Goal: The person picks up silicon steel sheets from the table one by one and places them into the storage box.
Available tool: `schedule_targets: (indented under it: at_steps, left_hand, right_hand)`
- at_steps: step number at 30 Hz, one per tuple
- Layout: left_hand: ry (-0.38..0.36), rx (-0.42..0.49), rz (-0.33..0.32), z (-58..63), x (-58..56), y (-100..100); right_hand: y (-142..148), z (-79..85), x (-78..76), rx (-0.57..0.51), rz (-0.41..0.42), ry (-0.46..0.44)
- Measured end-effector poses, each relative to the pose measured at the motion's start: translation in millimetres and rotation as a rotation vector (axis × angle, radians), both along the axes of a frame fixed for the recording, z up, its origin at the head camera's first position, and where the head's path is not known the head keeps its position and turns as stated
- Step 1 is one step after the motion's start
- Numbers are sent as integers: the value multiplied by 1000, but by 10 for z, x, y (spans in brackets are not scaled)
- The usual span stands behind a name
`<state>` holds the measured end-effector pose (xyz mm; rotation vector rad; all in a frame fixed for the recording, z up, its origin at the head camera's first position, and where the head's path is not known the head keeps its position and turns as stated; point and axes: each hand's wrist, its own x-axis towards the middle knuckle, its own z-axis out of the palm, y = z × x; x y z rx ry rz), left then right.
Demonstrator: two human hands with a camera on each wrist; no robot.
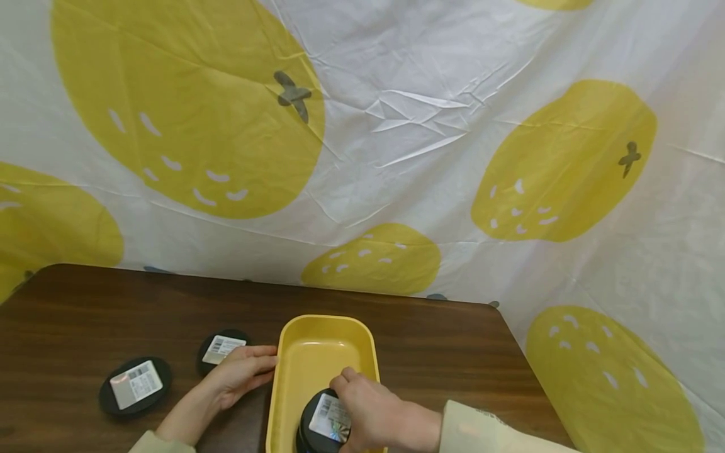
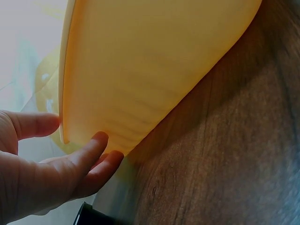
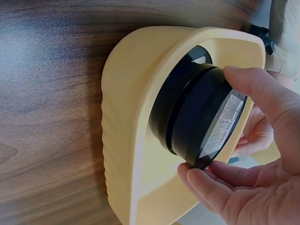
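Observation:
A yellow plastic bin [image 1: 324,327] stands on the table, its ribbed outer wall showing in the right wrist view. My right hand [image 1: 370,402] grips a round black container [image 3: 194,117] by its edge, thumb on one side and fingertips on the other. A white barcode label [image 1: 330,417] covers part of its flat face. Another black container [image 3: 161,105] sits right against it inside the bin, partly hidden. My left hand [image 1: 246,371] touches the bin's left side with extended fingers. In the left wrist view, those fingertips [image 2: 99,137] meet the rim and outer wall.
Two more round black containers with white labels lie left of the bin: one [image 1: 121,410] farther left, the other [image 1: 204,349] just behind my left hand. Beyond the dark wooden table [image 1: 442,340] hangs a white cloth [image 1: 396,157] printed with yellow fruit.

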<state>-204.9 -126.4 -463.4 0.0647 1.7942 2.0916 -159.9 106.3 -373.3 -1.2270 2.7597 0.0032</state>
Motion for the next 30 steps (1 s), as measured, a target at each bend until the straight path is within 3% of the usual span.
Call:
schedule_targets:
  at_steps: [30]
  left_hand:
    - [14, 2, -22, 5, -10, -15]
  right_hand:
    - [5, -78, 35, -8, -51, 6]
